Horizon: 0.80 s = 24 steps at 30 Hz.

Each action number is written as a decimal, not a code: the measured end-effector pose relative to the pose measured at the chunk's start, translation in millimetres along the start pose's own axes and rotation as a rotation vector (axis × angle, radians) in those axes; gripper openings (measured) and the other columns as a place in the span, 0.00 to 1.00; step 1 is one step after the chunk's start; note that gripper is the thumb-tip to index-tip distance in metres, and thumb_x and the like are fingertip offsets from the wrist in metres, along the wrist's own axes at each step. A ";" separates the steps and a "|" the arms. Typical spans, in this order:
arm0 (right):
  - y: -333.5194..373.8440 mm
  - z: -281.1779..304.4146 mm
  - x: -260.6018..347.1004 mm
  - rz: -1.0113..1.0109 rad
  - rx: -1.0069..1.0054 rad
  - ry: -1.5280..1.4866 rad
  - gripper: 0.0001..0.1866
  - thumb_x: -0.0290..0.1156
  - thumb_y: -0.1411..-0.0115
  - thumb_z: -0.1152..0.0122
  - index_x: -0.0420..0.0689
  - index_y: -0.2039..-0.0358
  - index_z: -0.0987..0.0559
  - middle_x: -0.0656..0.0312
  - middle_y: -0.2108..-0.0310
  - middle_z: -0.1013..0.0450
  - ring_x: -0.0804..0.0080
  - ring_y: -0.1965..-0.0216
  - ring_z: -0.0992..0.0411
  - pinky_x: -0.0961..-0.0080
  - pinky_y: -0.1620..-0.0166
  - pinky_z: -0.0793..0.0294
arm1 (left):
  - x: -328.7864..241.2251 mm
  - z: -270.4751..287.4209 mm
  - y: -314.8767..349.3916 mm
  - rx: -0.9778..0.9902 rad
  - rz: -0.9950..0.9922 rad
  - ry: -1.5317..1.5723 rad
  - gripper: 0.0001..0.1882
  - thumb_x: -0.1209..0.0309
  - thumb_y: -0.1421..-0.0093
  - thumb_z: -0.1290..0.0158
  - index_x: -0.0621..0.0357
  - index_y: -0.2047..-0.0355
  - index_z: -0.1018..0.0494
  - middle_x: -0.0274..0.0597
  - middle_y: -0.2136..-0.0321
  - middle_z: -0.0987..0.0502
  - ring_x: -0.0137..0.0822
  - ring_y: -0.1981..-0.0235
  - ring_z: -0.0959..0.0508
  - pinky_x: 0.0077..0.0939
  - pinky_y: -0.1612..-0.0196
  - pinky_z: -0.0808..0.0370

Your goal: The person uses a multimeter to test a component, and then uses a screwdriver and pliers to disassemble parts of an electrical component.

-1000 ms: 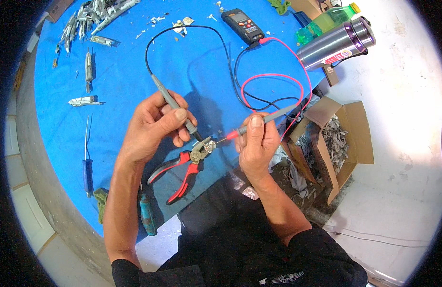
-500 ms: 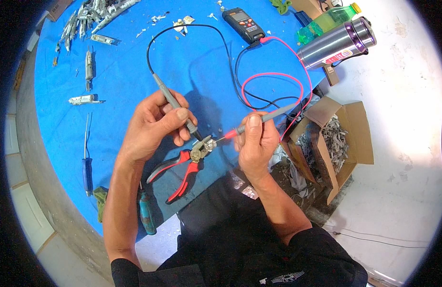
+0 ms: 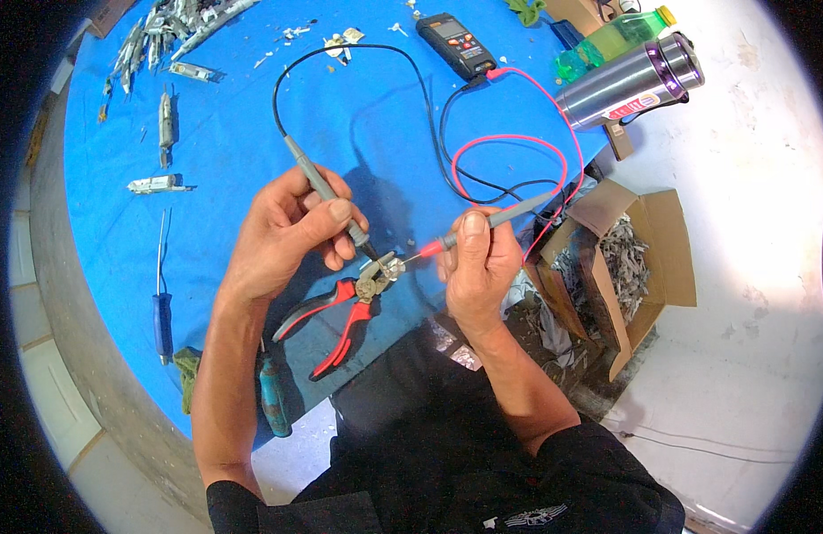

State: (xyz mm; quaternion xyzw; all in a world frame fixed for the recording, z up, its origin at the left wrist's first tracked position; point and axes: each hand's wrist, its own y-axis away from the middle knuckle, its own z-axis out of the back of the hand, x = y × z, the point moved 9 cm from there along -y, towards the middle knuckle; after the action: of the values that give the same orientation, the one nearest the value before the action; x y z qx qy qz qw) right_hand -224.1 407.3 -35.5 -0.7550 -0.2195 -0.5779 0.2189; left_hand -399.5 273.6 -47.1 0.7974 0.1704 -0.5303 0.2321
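My left hand [image 3: 296, 222] is closed on the black-lead test probe [image 3: 315, 181], a grey pen shape slanting down to the right. In my right hand [image 3: 476, 271] is the red-lead test probe [image 3: 516, 209], its thin metal tip pointing left. Both tips meet at or very near a small shiny metal piece [image 3: 394, 269] by the jaws of the red-and-black pliers [image 3: 347, 313]; whether they touch it is too small to tell. Black and red leads run to a dark multimeter [image 3: 456, 46] at the back of the blue-covered table [image 3: 225, 133].
A blue-handled screwdriver [image 3: 163, 325] and a teal-handled tool [image 3: 273, 396] lie left of the pliers. Grey metal parts [image 3: 167, 40] are heaped at the far left. A steel flask [image 3: 629, 82] and green bottle [image 3: 616, 43] stand far right, above a cardboard box [image 3: 665, 240] of scraps.
Both hands keep nearly the same pose, the probe tips staying at the small metal piece. The view has shifted very slightly.
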 end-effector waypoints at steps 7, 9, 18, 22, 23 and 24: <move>-0.3 0.2 -1.1 0.022 0.011 0.006 0.10 0.34 0.23 0.47 0.41 0.61 0.29 0.69 0.78 0.33 0.85 0.83 0.38 0.80 0.81 0.37 | -0.1 -0.1 -0.8 0.003 -0.010 -0.009 0.12 0.66 0.31 0.38 0.58 0.54 0.26 0.47 0.68 0.16 0.27 0.79 0.19 0.20 0.80 0.24; -0.4 -0.3 0.2 0.020 0.007 0.012 0.10 0.34 0.23 0.47 0.41 0.61 0.29 0.69 0.78 0.33 0.85 0.83 0.38 0.80 0.81 0.37 | 0.4 0.5 -0.9 0.003 -0.009 -0.008 0.12 0.66 0.31 0.38 0.58 0.54 0.26 0.47 0.68 0.16 0.27 0.79 0.19 0.20 0.80 0.24; 0.0 -0.4 -0.1 0.023 -0.001 0.012 0.10 0.33 0.23 0.47 0.41 0.61 0.28 0.69 0.77 0.33 0.85 0.83 0.38 0.80 0.82 0.39 | 0.1 1.1 -0.4 -0.006 -0.009 -0.001 0.12 0.66 0.32 0.37 0.58 0.55 0.26 0.47 0.69 0.16 0.27 0.79 0.19 0.20 0.80 0.24; 0.1 1.0 -0.8 0.026 -0.008 0.026 0.10 0.33 0.23 0.47 0.41 0.61 0.28 0.69 0.77 0.33 0.85 0.83 0.37 0.80 0.82 0.39 | 0.7 1.6 -0.6 0.007 -0.004 -0.001 0.13 0.65 0.32 0.37 0.58 0.55 0.26 0.47 0.69 0.16 0.27 0.79 0.19 0.19 0.80 0.24; 0.1 1.3 -1.4 0.023 -0.007 0.028 0.10 0.33 0.23 0.47 0.41 0.61 0.28 0.69 0.77 0.33 0.85 0.83 0.37 0.80 0.82 0.39 | 0.8 2.8 -0.8 -0.002 -0.004 -0.003 0.13 0.65 0.32 0.37 0.58 0.55 0.26 0.47 0.69 0.16 0.27 0.79 0.19 0.19 0.80 0.24; 0.0 1.6 -2.1 0.021 -0.006 0.030 0.10 0.33 0.23 0.47 0.41 0.61 0.28 0.69 0.77 0.33 0.85 0.83 0.37 0.80 0.82 0.39 | 0.9 4.0 -1.0 -0.012 -0.005 -0.005 0.13 0.65 0.32 0.37 0.58 0.55 0.26 0.47 0.69 0.16 0.27 0.79 0.19 0.19 0.80 0.23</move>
State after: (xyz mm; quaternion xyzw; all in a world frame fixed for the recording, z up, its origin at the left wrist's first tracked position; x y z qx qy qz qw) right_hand -223.3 408.1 -37.8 -0.7491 -0.2066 -0.5875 0.2258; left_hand -402.8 272.2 -49.4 0.7942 0.1747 -0.5320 0.2360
